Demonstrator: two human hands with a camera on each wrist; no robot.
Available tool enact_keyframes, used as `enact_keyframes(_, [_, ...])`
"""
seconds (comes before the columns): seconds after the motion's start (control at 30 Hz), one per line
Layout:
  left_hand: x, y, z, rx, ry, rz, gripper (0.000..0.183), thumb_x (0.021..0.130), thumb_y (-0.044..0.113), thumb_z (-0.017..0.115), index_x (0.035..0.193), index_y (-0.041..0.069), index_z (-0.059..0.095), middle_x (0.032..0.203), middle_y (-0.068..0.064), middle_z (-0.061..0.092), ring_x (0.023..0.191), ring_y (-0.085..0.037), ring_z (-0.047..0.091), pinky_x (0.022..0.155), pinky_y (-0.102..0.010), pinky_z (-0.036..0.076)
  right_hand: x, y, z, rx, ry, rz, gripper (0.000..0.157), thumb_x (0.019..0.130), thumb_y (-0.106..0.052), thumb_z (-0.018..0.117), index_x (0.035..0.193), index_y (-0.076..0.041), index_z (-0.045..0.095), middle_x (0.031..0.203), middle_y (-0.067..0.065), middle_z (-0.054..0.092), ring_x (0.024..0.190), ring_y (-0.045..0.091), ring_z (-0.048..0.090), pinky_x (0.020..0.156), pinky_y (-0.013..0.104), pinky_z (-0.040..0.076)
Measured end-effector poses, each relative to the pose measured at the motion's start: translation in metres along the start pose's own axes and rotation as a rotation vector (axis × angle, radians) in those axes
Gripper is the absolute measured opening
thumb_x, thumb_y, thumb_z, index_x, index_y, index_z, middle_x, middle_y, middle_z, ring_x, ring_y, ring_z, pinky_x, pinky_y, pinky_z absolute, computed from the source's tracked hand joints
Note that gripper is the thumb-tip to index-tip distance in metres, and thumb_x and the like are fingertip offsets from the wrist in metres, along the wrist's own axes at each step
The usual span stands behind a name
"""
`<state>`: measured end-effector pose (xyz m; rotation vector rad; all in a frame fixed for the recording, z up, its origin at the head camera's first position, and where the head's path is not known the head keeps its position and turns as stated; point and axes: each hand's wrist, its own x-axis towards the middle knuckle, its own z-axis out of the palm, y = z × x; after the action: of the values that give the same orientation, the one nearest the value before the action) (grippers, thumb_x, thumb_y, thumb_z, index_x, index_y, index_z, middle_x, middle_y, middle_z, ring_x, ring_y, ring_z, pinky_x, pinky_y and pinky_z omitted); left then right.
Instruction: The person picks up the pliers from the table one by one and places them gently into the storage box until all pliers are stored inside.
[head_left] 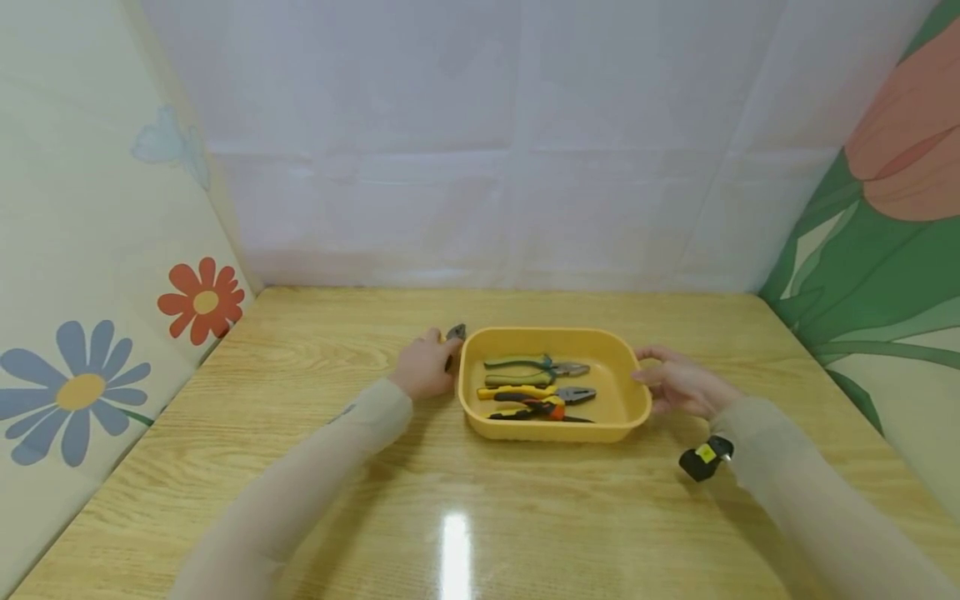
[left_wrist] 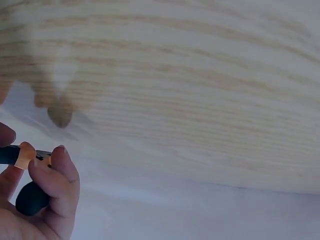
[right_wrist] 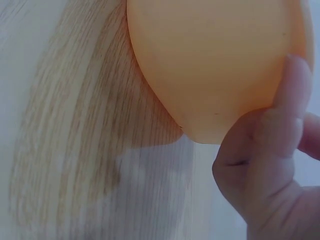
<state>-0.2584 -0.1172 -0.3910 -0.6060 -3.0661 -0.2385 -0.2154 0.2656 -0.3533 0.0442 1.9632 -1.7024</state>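
Observation:
My left hand (head_left: 426, 367) holds a pair of pliers (head_left: 456, 332) with black and orange handles, just outside the left end of a yellow plastic basket (head_left: 555, 430). In the left wrist view, the fingers are curled round the dark handles (left_wrist: 32, 198); much of the tool is hidden. My right hand (head_left: 688, 383) grips the basket's right end, its thumb (right_wrist: 287, 95) against the outer wall near the rim. Inside the basket lie green-handled pliers (head_left: 517, 379), yellow-and-black pliers (head_left: 525, 393) and, nearest me, black-and-yellow handles with a red-orange part (head_left: 557, 410), which partly overlap.
The basket stands on a wood-grain table (head_left: 555, 508). A white sheet (head_left: 480, 167) hangs behind the table, with flower-patterned panels (head_left: 90, 208) at the sides. A black device (head_left: 701, 460) is strapped at the right wrist.

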Motion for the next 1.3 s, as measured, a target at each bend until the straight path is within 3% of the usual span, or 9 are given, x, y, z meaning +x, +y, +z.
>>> enact_keyframes(0.23, [-0.010, 0.003, -0.012, -0.007, 0.004, -0.037, 0.055, 0.083, 0.012, 0.062, 0.137, 0.020, 0.053, 0.129, -0.023, 0.047, 0.086, -0.034, 0.057, 0.063, -0.043, 0.049, 0.000, 0.000, -0.001, 0.014, 0.002, 0.006, 0.041, 0.099, -0.004, 0.048, 0.135, 0.002, 0.028, 0.106, 0.013, 0.051, 0.086, 0.018, 0.064, 0.072, 0.037, 0.057])
enact_keyframes(0.47, [-0.020, 0.004, -0.022, -0.017, 0.062, -0.004, 0.050, 0.084, 0.014, 0.063, 0.134, 0.018, 0.055, 0.128, -0.024, 0.048, 0.084, -0.035, 0.059, 0.064, -0.046, 0.050, -0.001, -0.001, -0.002, 0.031, -0.009, 0.002, 0.038, 0.099, -0.003, 0.048, 0.132, 0.001, 0.030, 0.102, 0.012, 0.052, 0.084, 0.019, 0.064, 0.072, 0.037, 0.057])
enact_keyframes(0.7, [-0.030, 0.002, -0.028, 0.001, 0.101, 0.028, 0.054, 0.081, 0.013, 0.068, 0.134, 0.016, 0.056, 0.126, -0.025, 0.049, 0.078, -0.032, 0.059, 0.056, -0.041, 0.048, 0.000, -0.001, -0.001, 0.019, -0.007, 0.004, 0.042, 0.099, -0.003, 0.048, 0.135, 0.003, 0.028, 0.102, 0.011, 0.053, 0.084, 0.018, 0.064, 0.071, 0.037, 0.057])
enact_keyframes(1.3, [-0.045, 0.000, -0.036, -0.013, 0.191, 0.064, 0.052, 0.082, 0.013, 0.071, 0.132, 0.016, 0.060, 0.125, -0.024, 0.051, 0.071, -0.029, 0.059, 0.051, -0.037, 0.046, 0.000, -0.001, -0.001, 0.039, -0.022, 0.003, 0.038, 0.099, -0.003, 0.048, 0.132, 0.001, 0.030, 0.097, 0.010, 0.056, 0.081, 0.018, 0.065, 0.069, 0.037, 0.057])
